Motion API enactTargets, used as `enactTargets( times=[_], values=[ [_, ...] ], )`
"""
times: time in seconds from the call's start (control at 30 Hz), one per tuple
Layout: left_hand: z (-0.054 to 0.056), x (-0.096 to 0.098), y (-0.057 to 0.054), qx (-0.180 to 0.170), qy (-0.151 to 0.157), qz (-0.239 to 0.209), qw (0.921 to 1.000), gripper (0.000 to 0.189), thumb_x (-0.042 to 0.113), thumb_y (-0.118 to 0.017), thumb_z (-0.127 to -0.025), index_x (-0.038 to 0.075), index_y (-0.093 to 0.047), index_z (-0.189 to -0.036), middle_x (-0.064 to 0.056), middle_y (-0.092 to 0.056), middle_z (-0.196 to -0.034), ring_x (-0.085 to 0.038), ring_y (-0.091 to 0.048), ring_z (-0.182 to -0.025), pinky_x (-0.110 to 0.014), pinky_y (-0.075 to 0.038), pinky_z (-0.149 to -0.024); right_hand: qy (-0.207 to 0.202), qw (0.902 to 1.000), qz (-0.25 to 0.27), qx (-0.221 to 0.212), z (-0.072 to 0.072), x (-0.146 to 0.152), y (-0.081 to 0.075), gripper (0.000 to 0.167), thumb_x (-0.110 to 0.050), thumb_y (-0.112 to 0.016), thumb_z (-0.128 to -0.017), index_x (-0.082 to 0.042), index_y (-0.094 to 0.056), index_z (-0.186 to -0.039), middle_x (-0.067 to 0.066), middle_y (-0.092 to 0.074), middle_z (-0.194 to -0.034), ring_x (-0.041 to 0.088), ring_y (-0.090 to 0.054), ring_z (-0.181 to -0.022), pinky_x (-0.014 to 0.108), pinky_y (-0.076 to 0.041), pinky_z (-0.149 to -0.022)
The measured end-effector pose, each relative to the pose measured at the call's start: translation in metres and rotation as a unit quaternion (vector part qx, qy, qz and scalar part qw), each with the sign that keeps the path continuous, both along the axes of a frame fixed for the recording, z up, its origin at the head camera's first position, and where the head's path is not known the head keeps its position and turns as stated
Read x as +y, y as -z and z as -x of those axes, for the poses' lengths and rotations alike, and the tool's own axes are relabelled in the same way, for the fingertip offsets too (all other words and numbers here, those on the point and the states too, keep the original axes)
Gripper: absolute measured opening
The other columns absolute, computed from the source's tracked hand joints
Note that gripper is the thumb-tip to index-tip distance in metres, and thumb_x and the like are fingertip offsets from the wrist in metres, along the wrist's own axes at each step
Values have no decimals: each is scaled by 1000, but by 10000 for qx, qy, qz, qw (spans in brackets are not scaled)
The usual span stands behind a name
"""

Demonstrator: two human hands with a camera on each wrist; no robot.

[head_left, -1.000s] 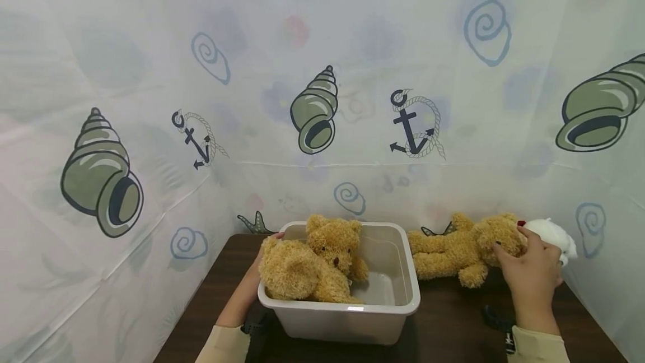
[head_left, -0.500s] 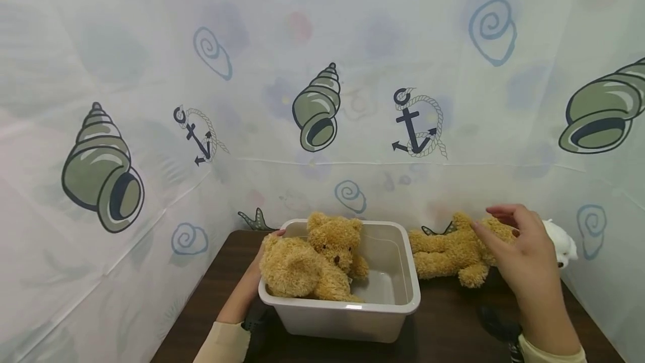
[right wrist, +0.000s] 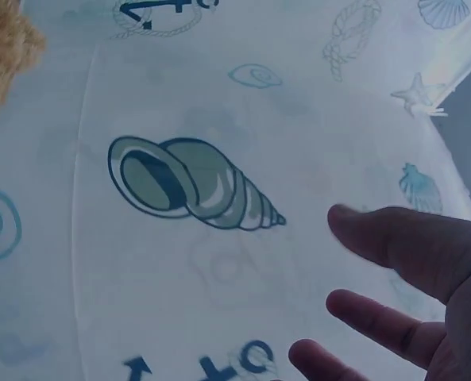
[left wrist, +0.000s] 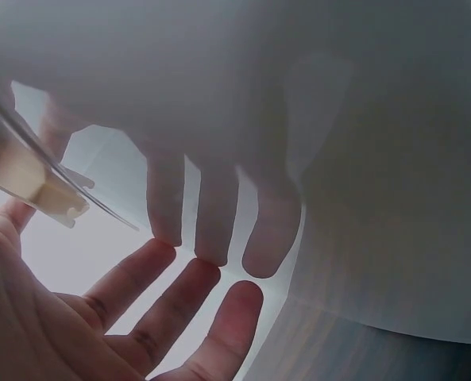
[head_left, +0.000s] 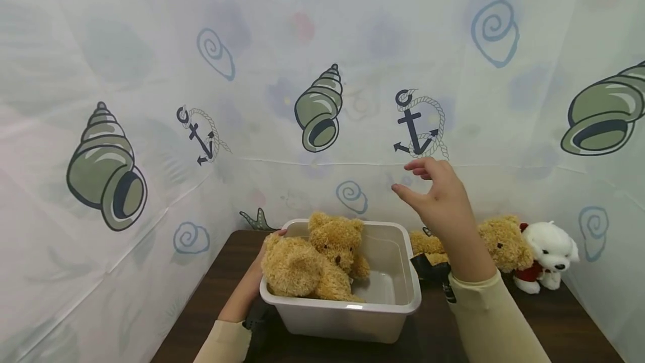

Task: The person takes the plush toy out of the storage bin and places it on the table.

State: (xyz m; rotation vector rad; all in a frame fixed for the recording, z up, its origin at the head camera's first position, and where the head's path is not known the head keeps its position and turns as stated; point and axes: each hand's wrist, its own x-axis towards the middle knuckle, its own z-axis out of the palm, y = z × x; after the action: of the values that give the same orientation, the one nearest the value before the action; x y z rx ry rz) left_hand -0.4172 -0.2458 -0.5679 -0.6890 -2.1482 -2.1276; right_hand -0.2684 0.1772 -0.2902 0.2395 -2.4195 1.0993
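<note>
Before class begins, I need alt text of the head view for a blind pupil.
An empty right hand is raised above a table before a seashell-print sheet, while the left hand touches a pale bin holding two teddy bears. To the bin's right, another teddy bear lies partly hidden by the right arm, beside a white toy dog.

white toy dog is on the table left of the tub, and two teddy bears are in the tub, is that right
The side is wrong: in the head view, the white toy dog is on the table right of the tub. Two teddy bears are in the tub.
</note>
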Motion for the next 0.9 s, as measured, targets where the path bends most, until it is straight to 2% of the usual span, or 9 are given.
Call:
enactTargets(
  times=[0.1,0.17,0.27,0.33,0.43,0.53,0.6,0.8,0.9],
  values=[
    [34,-19,38,516,515,-276,9970,46,36,-40,-120,19,-55,-160,-3,-51,-158,-16,-57,-134,-29,-51,-107,-179,9985,417,-318,14,-15,2,65,-43,-85,-96,-18,-57,-148,16,-56,-148,39,-53,-140,64,-49,-111],
    [33,-19,38,629,389,-92,9972,46,36,-43,-119,18,-54,-160,-3,-51,-158,-16,-55,-137,-28,-50,-107,-315,9958,715,-483,24,-27,6,74,-46,-87,-93,-22,-52,-153,15,-54,-153,39,-51,-143,64,-50,-112],
    [2,-5,6,353,92,114,9993,55,40,-44,-118,7,-49,-161,-19,-45,-161,-19,-53,-138,-26,-50,-106,-458,9926,979,-548,37,-45,18,82,-49,-89,-90,-27,-48,-156,15,-52,-154,37,-50,-143,64,-48,-113],
    [-25,8,-25,-63,-272,448,9986,59,41,-42,-118,-1,-44,-161,-30,-38,-161,-22,-52,-138,-26,-50,-106,-518,9909,1102,-568,46,-56,27,83,-50,-91,-88,-29,-49,-156,15,-50,-154,37,-50,-142,64,-48,-112],
    [-34,19,-42,-501,-632,776,9937,56,32,-34,-121,-6,-37,-162,-33,-33,-163,-25,-47,-142,-20,-46,-104,-637,9867,1321,-700,57,-71,41,82,-49,-92,-87,-30,-49,-156,15,-48,-153,37,-51,-139,62,-50,-110],
    [-34,23,-48,-820,-792,808,9902,53,24,-28,-122,-8,-33,-163,-33,-29,-166,-36,-39,-149,-23,-42,-108,-853,9791,1582,-948,68,-84,54,83,-45,-92,-88,-30,-49,-156,15,-47,-154,38,-53,-137,59,-54,-106],
    [-34,25,-49,-941,-863,780,9887,53,24,-25,-122,-7,-31,-165,-30,-26,-169,-36,-35,-151,-23,-39,-109,-1025,9728,1735,-1140,73,-92,62,82,-42,-93,-88,-29,-50,-156,16,-46,-155,38,-53,-138,58,-55,-104],
    [-35,24,-46,-724,-708,429,9939,60,30,-36,-120,-15,-32,-160,-38,-30,-163,-2,-48,-125,-15,-44,-101,-1468,9612,1736,-1562,83,-106,84,78,-42,-91,-90,-32,-50,-155,16,-47,-158,39,-48,-146,62,-49,-113],
    [-36,26,-48,-690,-619,281,9953,59,27,-37,-120,-16,-30,-160,-39,-30,-159,5,-48,-118,-14,-45,-98,-1603,9560,1831,-1639,86,-105,91,75,-42,-89,-92,-31,-50,-154,16,-50,-155,40,-48,-146,64,-47,-115]
  ],
)
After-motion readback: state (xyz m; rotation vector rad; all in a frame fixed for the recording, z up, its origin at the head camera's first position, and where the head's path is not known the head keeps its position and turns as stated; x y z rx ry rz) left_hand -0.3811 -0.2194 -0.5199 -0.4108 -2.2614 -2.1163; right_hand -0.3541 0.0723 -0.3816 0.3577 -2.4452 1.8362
